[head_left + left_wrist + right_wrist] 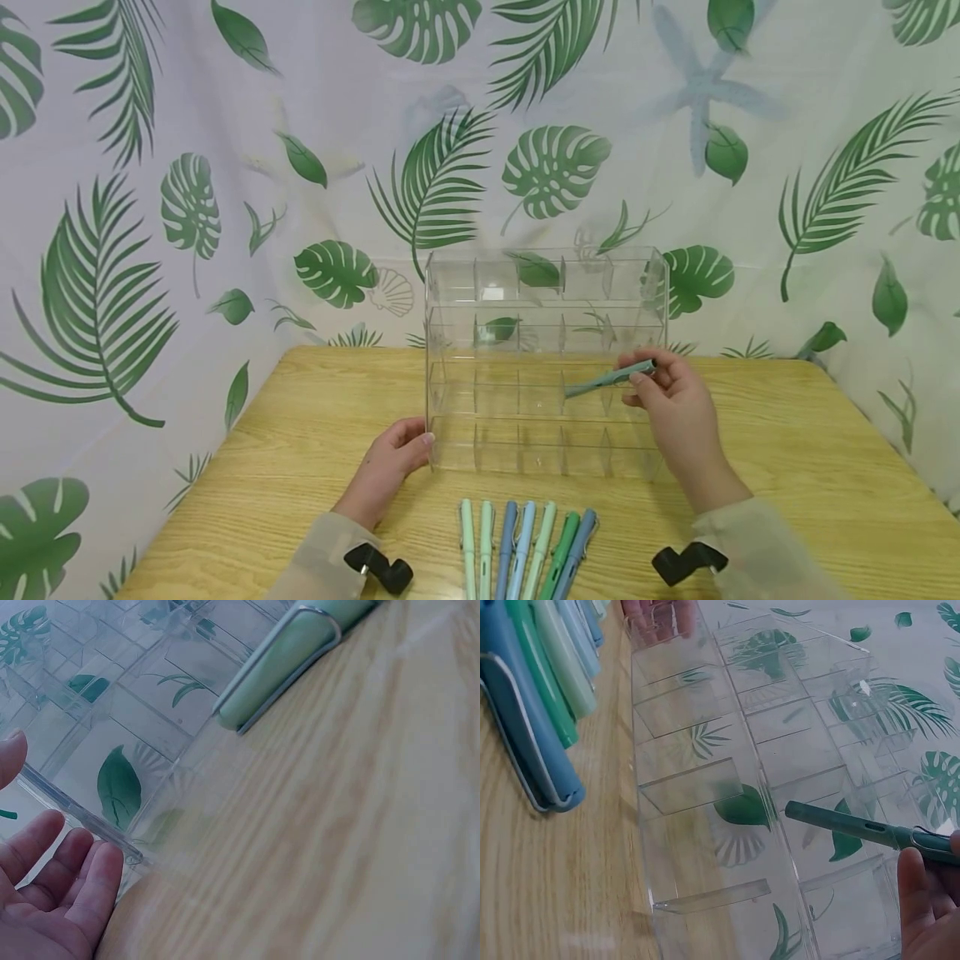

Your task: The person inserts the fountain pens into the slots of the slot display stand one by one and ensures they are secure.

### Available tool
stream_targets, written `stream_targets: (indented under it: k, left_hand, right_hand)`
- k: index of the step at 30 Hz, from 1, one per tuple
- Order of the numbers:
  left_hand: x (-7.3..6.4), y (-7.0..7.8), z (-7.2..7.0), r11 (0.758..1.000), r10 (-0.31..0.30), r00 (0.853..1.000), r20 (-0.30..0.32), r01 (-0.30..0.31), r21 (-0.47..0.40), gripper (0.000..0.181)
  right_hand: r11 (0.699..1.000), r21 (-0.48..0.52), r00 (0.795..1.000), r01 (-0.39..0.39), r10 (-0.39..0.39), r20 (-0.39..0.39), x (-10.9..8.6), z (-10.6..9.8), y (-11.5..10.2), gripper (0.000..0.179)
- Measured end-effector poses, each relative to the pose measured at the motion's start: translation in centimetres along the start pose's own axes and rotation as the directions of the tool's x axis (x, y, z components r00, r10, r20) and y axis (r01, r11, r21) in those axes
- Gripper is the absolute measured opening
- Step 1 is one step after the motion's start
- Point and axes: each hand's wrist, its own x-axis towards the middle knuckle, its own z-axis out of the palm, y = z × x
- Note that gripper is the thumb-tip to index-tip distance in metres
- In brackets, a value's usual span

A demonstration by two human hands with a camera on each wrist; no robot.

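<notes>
White fabric printed with green leaves hangs behind and to the left of a light yellow wood-grain table. Upright on the table stands a clear plastic rack, four tiers high and divided into five columns. At the rack's lower left edge, the person's left hand grips the side, thumb to the front. The right hand, raised before the rack's right part, pinches a slim grey-green pen between thumb and fingers. Held near its clip end, the pen juts leftward from the fingertips, its far end across the second tier from the bottom; whether that end sits inside a compartment, I cannot tell. Nearer the person, between the two forearms, seven pens in pale green, green, light blue and slate blue lie side by side on the table, apart from both hands
</notes>
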Motion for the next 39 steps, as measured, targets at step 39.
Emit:
stream_targets:
  k: [39]
  left_hand:
    - [0.2, -0.1, -0.1, 1.0, -0.009, 1.0, -0.004, 0.009, 0.009, 0.046]
  right_hand:
    - [0.985, -0.145, 0.995, 0.099, -0.094, 0.04, -1.4, -1.7, 0.2, 0.047]
